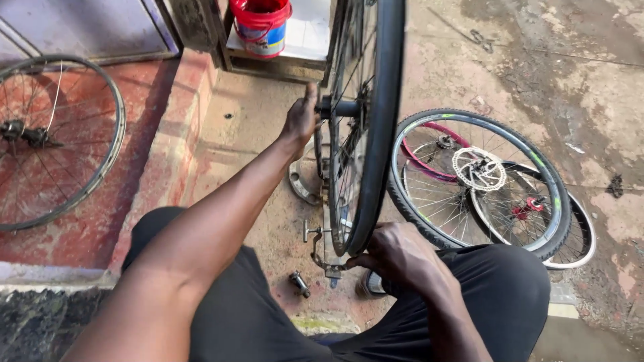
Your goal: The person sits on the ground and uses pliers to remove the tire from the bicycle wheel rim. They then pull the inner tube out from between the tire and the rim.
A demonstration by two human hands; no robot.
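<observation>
1. The wheel (pixel 365 127) stands upright in a stand (pixel 322 251) on the floor (pixel 255 114), between our knees.
2. Our left hand (pixel 300 121) grips the axle (pixel 339 107); our right hand (pixel 399 255) is closed on the lower rim.
3. Risk: fingers may catch in the spokes if the wheel spins.
4. The stand's clamp is partly hidden; a loose part (pixel 299 283) nearby is hard to identify.
5. Spare wheels (pixel 479 181) lie just right.
</observation>
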